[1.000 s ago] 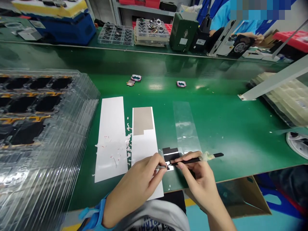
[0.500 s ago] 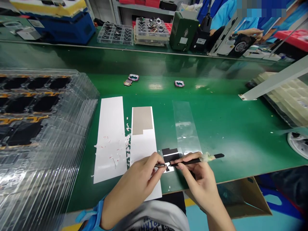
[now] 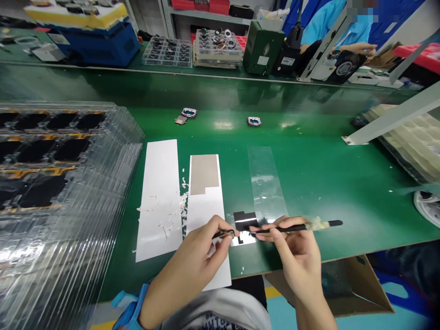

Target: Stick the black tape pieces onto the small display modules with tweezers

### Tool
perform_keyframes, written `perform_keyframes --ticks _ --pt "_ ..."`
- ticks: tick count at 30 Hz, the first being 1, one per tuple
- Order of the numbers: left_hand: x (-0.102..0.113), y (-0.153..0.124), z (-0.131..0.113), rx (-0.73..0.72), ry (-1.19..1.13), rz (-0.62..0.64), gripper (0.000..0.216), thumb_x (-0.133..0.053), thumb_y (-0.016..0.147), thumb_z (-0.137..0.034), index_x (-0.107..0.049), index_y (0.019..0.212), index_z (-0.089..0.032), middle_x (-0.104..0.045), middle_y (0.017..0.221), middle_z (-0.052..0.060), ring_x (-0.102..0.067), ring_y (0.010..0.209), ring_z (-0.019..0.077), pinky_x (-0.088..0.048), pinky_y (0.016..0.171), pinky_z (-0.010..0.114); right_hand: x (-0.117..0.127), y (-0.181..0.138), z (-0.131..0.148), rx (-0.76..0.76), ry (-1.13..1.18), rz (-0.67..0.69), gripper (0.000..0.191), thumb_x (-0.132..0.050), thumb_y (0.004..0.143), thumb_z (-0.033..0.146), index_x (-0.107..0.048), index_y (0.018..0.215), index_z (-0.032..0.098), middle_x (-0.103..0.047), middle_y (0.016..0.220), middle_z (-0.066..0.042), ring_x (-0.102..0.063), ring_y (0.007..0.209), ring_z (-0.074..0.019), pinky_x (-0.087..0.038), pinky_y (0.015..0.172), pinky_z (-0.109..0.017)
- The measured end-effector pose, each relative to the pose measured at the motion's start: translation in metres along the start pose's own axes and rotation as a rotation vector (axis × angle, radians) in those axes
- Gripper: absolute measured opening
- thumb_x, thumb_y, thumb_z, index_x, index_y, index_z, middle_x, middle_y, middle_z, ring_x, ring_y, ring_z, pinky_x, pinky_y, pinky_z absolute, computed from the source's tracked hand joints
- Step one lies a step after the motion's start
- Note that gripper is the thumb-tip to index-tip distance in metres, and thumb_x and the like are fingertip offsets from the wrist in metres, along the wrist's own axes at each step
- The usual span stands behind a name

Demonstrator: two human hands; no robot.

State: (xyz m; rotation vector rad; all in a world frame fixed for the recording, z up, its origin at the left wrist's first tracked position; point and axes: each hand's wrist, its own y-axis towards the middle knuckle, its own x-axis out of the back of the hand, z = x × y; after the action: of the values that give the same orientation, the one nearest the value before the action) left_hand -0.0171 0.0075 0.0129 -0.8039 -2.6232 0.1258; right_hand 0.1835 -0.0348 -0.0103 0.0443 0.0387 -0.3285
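Note:
My left hand (image 3: pixel 201 252) pinches a small dark part with a shiny edge (image 3: pixel 227 233) between thumb and fingertips; most of it is hidden. In my right hand (image 3: pixel 299 254) lies a pair of black tweezers (image 3: pixel 295 228), held like a pen, with yellowish tape wrapped near the back end. The tweezer tips point left, a short gap from the part. Under the fingertips is a sheet with black cut pieces (image 3: pixel 244 221). Left of it, partly below my left hand, lies a white strip with a grey-beige patch (image 3: pixel 204 172).
Another white strip (image 3: pixel 160 183) has reddish-white scraps (image 3: pixel 184 201) beside it. A clear film (image 3: pixel 266 178) lies right. Small framed parts (image 3: pixel 254 121) sit farther back. Stacked clear trays (image 3: pixel 127 137) fill the left side. A white post (image 3: pixel 388 117) stands right; a co-worker's sleeve (image 3: pixel 319 23) shows behind.
My right hand and the tweezers have moved right, away from the small part. The part in my left hand now shows more of its edge. The view has shifted slightly.

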Motion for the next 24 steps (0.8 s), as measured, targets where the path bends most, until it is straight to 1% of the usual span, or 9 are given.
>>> perform_keyframes --ticks 3,5,7,10,12,15,18,21,24 --pt "0.001 0.002 0.000 -0.014 -0.065 -0.107 0.013 -0.056 0.095 -0.030 -0.067 0.092 -0.023 -0.073 0.088 0.001 -0.063 0.071 0.0152 -0.044 0.058 0.024 -0.001 0.001 0.003 0.002 0.025 -0.022 0.012 -0.065 0.090 0.020 -0.055 0.094 0.024 -0.065 0.087 0.001 -0.077 0.077 -0.0185 -0.066 0.071 -0.028" --pt "0.002 0.003 0.000 -0.010 -0.114 -0.143 0.011 -0.062 0.091 -0.027 -0.072 0.092 -0.024 -0.074 0.084 0.000 -0.065 0.072 0.0153 -0.046 0.058 0.023 0.000 0.001 0.002 0.006 0.021 -0.026 0.013 -0.067 0.089 0.021 -0.055 0.093 0.024 -0.066 0.086 0.001 -0.077 0.076 -0.0185 -0.066 0.070 -0.028" --pt "0.003 0.002 -0.001 -0.012 -0.141 -0.150 0.012 -0.063 0.090 -0.025 -0.074 0.094 -0.024 -0.074 0.082 0.000 -0.066 0.072 0.0147 -0.049 0.060 0.022 0.002 0.001 0.001 -0.001 0.020 -0.027 0.013 -0.067 0.089 0.021 -0.055 0.093 0.023 -0.067 0.087 0.001 -0.077 0.076 -0.0186 -0.066 0.070 -0.028" --pt "0.002 -0.001 -0.001 -0.048 -0.146 -0.154 0.016 -0.061 0.092 -0.024 -0.075 0.099 -0.024 -0.074 0.085 0.001 -0.068 0.078 0.0145 -0.053 0.070 0.022 0.005 0.001 -0.001 -0.002 0.050 -0.022 0.011 -0.065 0.091 0.020 -0.055 0.094 0.023 -0.067 0.087 0.000 -0.078 0.078 -0.0201 -0.066 0.070 -0.029" --pt "0.001 -0.002 0.001 -0.064 -0.155 -0.145 0.020 -0.056 0.095 -0.026 -0.073 0.106 -0.024 -0.074 0.088 0.002 -0.068 0.079 0.0143 -0.054 0.071 0.022 0.003 0.001 0.002 0.042 0.101 -0.029 0.010 -0.062 0.092 0.017 -0.055 0.094 0.024 -0.067 0.087 0.001 -0.078 0.078 -0.0202 -0.067 0.070 -0.030" --pt "-0.001 -0.002 0.005 -0.067 -0.161 -0.161 0.025 -0.051 0.098 -0.029 -0.069 0.116 -0.025 -0.074 0.089 0.002 -0.065 0.069 0.0125 -0.054 0.062 0.022 -0.011 -0.003 0.013 0.186 0.197 -0.054 0.013 -0.057 0.094 0.012 -0.054 0.096 0.024 -0.066 0.086 0.001 -0.077 0.078 -0.0189 -0.068 0.068 -0.032" --pt "-0.001 0.001 0.007 -0.110 -0.059 -0.241 0.026 -0.054 0.096 -0.028 -0.071 0.115 -0.022 -0.070 0.080 0.002 -0.061 0.065 0.0131 -0.052 0.059 0.023 -0.035 -0.008 0.026 0.324 0.232 -0.054 0.017 -0.054 0.095 0.009 -0.053 0.100 0.025 -0.067 0.086 0.000 -0.077 0.080 -0.0200 -0.068 0.065 -0.034" --pt "0.000 0.002 0.007 -0.182 0.063 -0.270 0.027 -0.055 0.096 -0.024 -0.071 0.117 -0.022 -0.065 0.075 0.001 -0.059 0.067 0.0148 -0.050 0.061 0.025 -0.056 -0.009 0.030 0.383 0.236 -0.002 0.019 -0.052 0.095 0.008 -0.052 0.102 0.026 -0.067 0.089 -0.002 -0.076 0.086 -0.0213 -0.068 0.069 -0.038" --pt "0.000 0.002 0.007 -0.213 0.090 -0.225 0.033 -0.049 0.099 -0.024 -0.062 0.129 -0.023 -0.064 0.081 0.002 -0.059 0.069 0.0149 -0.051 0.064 0.026 -0.067 -0.008 0.026 0.399 0.242 0.030 0.021 -0.050 0.095 0.006 -0.051 0.102 0.026 -0.066 0.093 -0.002 -0.075 0.091 -0.0201 -0.067 0.077 -0.040"
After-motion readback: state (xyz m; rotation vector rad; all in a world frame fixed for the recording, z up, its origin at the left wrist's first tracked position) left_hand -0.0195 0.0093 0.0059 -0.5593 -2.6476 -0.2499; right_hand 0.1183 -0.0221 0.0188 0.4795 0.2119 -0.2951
